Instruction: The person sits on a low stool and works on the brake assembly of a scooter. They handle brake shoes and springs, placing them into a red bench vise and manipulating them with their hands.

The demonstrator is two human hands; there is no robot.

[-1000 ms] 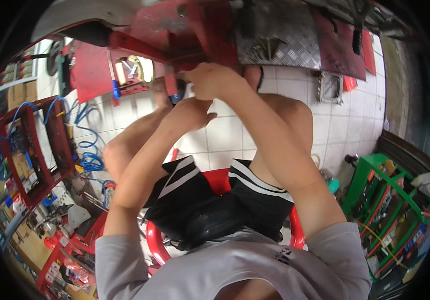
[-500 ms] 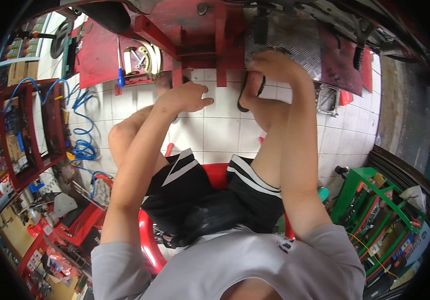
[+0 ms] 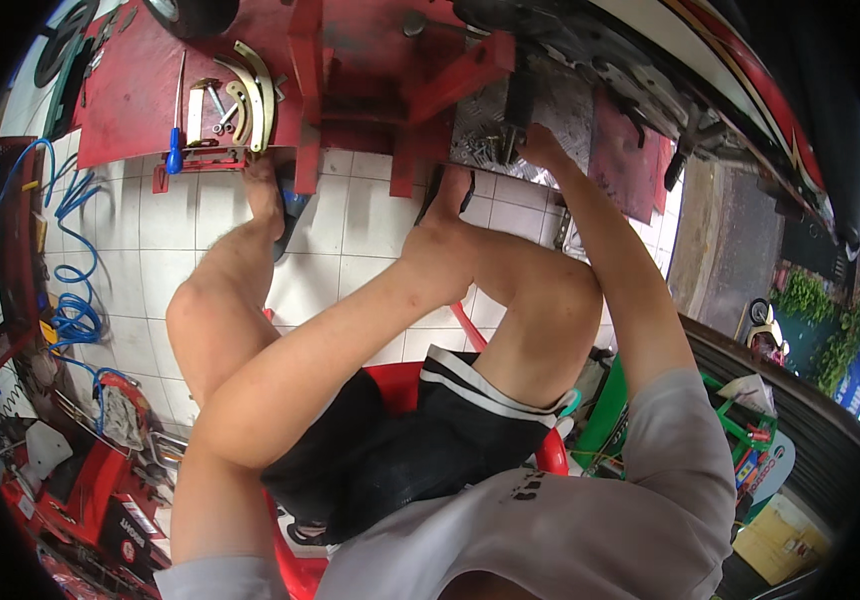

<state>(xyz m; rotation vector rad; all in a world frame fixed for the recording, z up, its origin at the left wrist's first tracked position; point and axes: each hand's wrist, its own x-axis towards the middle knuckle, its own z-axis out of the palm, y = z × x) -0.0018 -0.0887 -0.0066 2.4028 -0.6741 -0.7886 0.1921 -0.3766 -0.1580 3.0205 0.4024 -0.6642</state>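
Grey checker plate (image 3: 495, 130), bolts scattered | right hand (image 3: 540, 148) touching it, grip unclear | left hand (image 3: 428, 262) on knee, loosely closed, empty

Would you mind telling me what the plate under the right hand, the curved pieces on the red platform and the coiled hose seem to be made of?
The plate by the right hand looks like bare metal: silvery, with raised tread. The curved pieces seem metal with a brassy, dull sheen, perhaps lined. The coiled hose looks like glossy blue plastic or rubber. The red platform appears to be painted metal, scuffed.
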